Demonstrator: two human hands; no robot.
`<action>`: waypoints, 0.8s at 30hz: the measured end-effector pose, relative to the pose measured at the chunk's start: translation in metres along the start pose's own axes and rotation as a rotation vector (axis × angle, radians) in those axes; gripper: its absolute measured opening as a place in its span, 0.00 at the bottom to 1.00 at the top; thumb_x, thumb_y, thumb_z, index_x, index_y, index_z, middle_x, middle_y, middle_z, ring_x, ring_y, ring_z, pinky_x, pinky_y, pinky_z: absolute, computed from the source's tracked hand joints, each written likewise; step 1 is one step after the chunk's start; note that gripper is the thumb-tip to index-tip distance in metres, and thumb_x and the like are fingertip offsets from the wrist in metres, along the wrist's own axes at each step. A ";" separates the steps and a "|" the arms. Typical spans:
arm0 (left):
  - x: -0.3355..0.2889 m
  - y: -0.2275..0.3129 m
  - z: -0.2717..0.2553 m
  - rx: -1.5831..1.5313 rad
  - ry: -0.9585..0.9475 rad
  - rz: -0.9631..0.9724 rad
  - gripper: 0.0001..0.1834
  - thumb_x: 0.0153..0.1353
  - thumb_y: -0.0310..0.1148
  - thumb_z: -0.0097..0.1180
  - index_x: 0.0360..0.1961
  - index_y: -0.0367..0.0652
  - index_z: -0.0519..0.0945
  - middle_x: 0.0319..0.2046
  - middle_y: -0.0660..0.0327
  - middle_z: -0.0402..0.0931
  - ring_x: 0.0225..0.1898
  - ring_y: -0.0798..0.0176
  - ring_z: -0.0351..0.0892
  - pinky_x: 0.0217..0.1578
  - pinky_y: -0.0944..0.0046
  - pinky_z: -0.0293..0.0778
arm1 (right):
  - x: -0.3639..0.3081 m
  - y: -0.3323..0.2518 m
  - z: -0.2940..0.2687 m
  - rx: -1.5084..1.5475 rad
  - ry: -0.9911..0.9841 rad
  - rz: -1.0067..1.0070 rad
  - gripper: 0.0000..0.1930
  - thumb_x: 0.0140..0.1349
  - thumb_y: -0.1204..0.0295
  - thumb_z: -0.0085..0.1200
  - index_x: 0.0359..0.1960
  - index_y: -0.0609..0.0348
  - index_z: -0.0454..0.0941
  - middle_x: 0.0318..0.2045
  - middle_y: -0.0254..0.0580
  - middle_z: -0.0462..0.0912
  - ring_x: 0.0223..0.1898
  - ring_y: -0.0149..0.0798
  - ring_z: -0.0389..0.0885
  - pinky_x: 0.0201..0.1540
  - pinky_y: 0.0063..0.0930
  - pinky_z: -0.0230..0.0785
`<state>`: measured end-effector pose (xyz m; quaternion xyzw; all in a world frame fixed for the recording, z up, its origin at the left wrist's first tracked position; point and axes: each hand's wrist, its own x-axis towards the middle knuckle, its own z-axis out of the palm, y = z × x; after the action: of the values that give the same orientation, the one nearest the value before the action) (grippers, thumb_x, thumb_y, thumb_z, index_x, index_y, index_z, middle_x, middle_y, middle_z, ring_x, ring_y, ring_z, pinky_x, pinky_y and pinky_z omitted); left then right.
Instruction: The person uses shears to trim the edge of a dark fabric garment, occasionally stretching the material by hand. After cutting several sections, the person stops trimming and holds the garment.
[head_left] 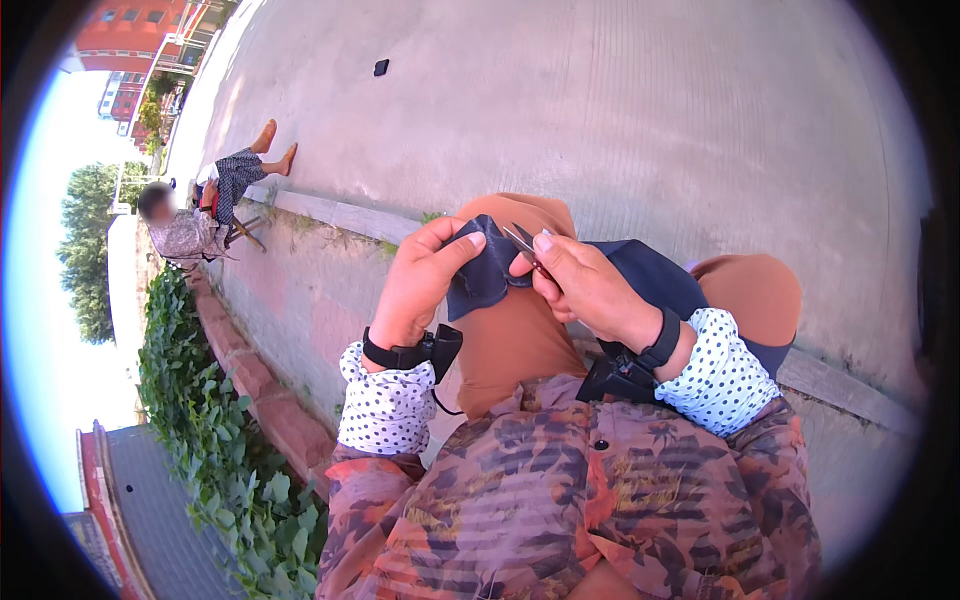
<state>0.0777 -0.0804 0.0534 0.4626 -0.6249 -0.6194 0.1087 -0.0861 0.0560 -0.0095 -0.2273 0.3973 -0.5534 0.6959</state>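
Observation:
My left hand (425, 275) is closed, pinching the edge of a dark blue cloth (480, 268) between thumb and fingers. The cloth rests over my brown-trousered thigh, and a seam or fold runs across it. Closed round a pair of small scissors (524, 243), my right hand (590, 288) holds the pointed metal blades up beside the cloth, near its right edge. Fingers cover most of the scissors' handles. More dark blue fabric (650, 275) lies across my lap, behind and right of my right hand.
A small black object (381, 68) lies on the concrete ground (640, 100) ahead. At the left another person (195, 215) sits on a folding stool. A stone curb (330, 209) crosses ahead of me; a low brick edging (245, 355) and leafy plants (190, 380) line the left.

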 end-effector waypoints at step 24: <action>0.008 -0.022 0.001 0.015 -0.007 0.178 0.06 0.69 0.30 0.57 0.42 0.38 0.80 0.33 0.69 0.78 0.35 0.78 0.74 0.38 0.73 0.72 | 0.012 0.007 0.010 -0.152 0.033 -0.080 0.25 0.78 0.52 0.33 0.43 0.61 0.75 0.22 0.26 0.65 0.20 0.22 0.61 0.23 0.19 0.59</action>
<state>0.0817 -0.0811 0.0304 0.4039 -0.6685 -0.6042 0.1580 -0.0729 0.0449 -0.0125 -0.2861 0.4403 -0.5527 0.6471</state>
